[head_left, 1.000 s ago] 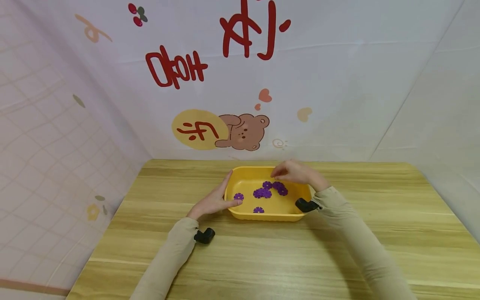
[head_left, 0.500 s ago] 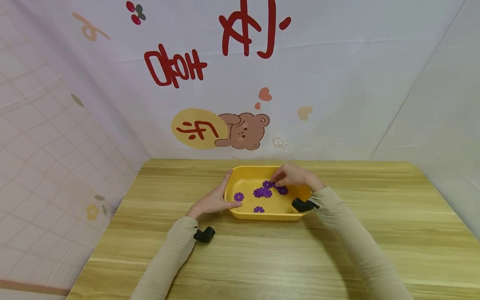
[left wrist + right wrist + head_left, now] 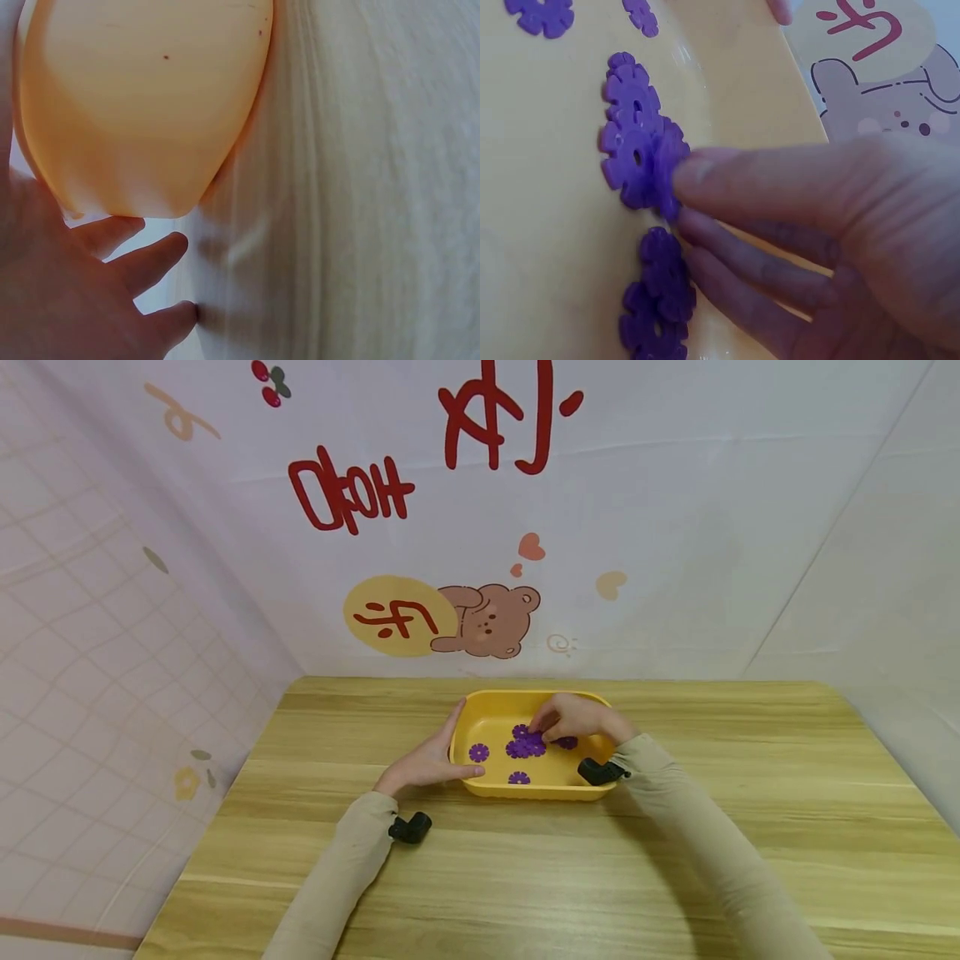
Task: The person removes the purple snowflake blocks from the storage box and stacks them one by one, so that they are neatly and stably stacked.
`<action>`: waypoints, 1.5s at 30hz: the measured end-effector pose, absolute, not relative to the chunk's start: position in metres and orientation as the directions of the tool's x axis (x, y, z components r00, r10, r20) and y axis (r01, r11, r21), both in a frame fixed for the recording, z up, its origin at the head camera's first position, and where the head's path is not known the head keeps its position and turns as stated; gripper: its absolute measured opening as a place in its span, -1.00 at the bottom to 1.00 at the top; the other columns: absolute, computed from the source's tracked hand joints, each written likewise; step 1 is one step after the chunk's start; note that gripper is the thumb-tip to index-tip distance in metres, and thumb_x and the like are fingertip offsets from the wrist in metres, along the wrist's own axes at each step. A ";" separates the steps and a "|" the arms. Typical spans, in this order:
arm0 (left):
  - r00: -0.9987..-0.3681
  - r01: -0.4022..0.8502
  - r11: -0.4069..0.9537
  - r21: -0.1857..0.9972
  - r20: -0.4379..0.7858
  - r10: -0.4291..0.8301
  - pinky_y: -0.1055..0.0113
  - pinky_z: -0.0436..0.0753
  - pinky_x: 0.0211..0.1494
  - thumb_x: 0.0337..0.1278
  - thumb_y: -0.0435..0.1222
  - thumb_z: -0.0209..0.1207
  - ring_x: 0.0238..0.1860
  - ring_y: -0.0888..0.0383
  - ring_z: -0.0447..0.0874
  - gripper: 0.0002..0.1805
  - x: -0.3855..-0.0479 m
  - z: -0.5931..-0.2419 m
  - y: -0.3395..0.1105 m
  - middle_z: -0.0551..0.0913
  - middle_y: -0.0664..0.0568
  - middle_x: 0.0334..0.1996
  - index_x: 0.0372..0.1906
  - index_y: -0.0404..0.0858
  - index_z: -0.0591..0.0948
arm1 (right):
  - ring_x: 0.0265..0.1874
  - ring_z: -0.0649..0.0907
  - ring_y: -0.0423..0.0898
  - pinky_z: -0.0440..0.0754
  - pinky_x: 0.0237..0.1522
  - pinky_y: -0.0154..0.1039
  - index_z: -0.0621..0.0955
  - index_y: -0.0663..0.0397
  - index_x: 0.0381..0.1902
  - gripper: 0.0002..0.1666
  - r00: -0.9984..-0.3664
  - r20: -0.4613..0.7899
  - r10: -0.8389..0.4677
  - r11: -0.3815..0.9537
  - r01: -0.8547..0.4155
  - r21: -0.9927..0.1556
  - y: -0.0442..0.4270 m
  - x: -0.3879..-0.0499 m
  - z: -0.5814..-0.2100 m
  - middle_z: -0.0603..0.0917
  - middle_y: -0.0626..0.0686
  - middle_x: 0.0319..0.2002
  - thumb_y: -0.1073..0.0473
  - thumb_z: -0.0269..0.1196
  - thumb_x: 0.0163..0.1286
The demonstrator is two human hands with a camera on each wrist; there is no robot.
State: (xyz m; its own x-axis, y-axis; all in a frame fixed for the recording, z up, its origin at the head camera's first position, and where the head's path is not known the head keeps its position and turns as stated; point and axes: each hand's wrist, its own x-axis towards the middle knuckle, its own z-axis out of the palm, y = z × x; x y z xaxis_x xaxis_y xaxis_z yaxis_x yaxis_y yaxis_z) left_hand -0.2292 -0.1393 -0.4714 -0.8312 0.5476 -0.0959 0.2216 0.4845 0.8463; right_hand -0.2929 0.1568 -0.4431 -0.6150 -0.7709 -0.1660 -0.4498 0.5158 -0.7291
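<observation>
Purple snowflake-shaped discs (image 3: 519, 778) lie in a shallow yellow bin (image 3: 540, 792) on the table. In the head view my left hand (image 3: 423, 766) holds the bin's left end, thumb across the rim and fingers along the outside. The left wrist view shows the bin's outer wall (image 3: 150, 112), with spread fingers (image 3: 154, 264) beside and below it. My right hand (image 3: 576, 716) reaches into the bin. In the right wrist view its thumb and fingers pinch a purple disc (image 3: 669, 172) tilted on edge, against a flat cluster (image 3: 632, 154). The thumb partly hides it.
Separate discs lie at the bin's left side (image 3: 478, 752) and beside the right hand (image 3: 568, 743). The wood-grain table (image 3: 540, 877) extends around the bin. Behind its far edge stands a printed white backdrop (image 3: 675, 543).
My right hand has lowered among the discs and moved left with a disc pinched in it. The middle cluster looks tighter, and one upper disc has shifted left. My left hand stays put.
</observation>
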 end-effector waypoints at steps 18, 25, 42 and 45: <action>-0.835 0.204 0.485 0.851 -0.107 0.540 0.17 0.06 0.43 -0.01 -0.07 0.42 0.45 -0.01 -0.02 0.33 -0.228 -0.468 -0.139 -0.25 -0.10 0.53 0.52 0.07 -0.43 | -0.21 0.67 -0.07 0.65 -0.25 -0.27 0.64 0.32 -0.01 -0.67 -0.629 -0.136 -0.766 0.515 -0.473 -0.715 0.151 -0.293 -0.448 0.70 0.14 -0.16 0.41 0.30 0.24; -0.834 0.203 0.476 0.855 -0.104 0.542 0.16 0.08 0.43 -0.01 -0.07 0.42 0.45 -0.02 0.01 0.33 -0.228 -0.469 -0.139 -0.26 -0.11 0.53 0.52 0.06 -0.42 | -0.26 0.65 -0.10 0.63 -0.29 -0.30 0.66 0.27 -0.01 -0.66 -0.626 -0.162 -0.763 0.533 -0.466 -0.707 0.147 -0.292 -0.449 0.69 0.10 -0.15 0.38 0.34 0.22; -0.831 0.203 0.448 0.871 -0.089 0.550 0.19 0.12 0.42 0.01 -0.10 0.42 0.40 0.03 0.12 0.32 -0.227 -0.469 -0.139 -0.24 -0.11 0.53 0.52 0.08 -0.42 | -0.40 0.58 -0.12 0.56 -0.39 -0.32 0.66 0.26 -0.06 -0.67 -0.613 -0.167 -0.773 0.510 -0.443 -0.737 0.144 -0.295 -0.457 0.65 0.04 -0.32 0.36 0.35 0.18; -0.829 0.204 0.446 0.872 -0.088 0.552 0.18 0.14 0.41 0.01 -0.09 0.42 0.40 0.02 0.13 0.32 -0.227 -0.469 -0.139 -0.24 -0.10 0.53 0.52 0.08 -0.43 | -0.38 0.57 -0.12 0.55 -0.38 -0.31 0.66 0.26 -0.05 -0.65 -0.603 -0.169 -0.780 0.503 -0.443 -0.742 0.143 -0.295 -0.457 0.64 0.04 -0.30 0.34 0.36 0.17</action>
